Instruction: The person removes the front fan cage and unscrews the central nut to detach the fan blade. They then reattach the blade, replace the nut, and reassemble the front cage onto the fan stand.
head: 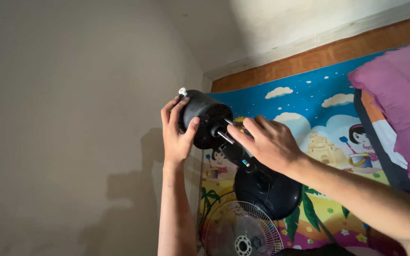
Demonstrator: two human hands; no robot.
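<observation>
- Fan motor housing (204, 117): we see a black, drum-shaped body held up in the air at mid-scene, in front of the bare wall (62, 118), its vented face turned to the right.
- Metal shaft (225, 137): a thin silver rod projects from the middle of that vented face.
- White knob (182, 91): a small cap sits on the housing's upper left edge.
- Left hand (176, 135): we note it wrapped around the housing from the left, thumb pressed on the vented face.
- Right hand (269, 142): its fingers are curled at the shaft; we cannot tell whether they pinch it.
- Round black base (266, 187): it lies just below the right hand.
- Wire fan guard (240, 230): it rests nearer us, below the base.
- Cartoon play mat (309, 104): blue, with clouds and palms, it spreads beneath both.
- Purple pillow (399, 95): far right, on the mat.
</observation>
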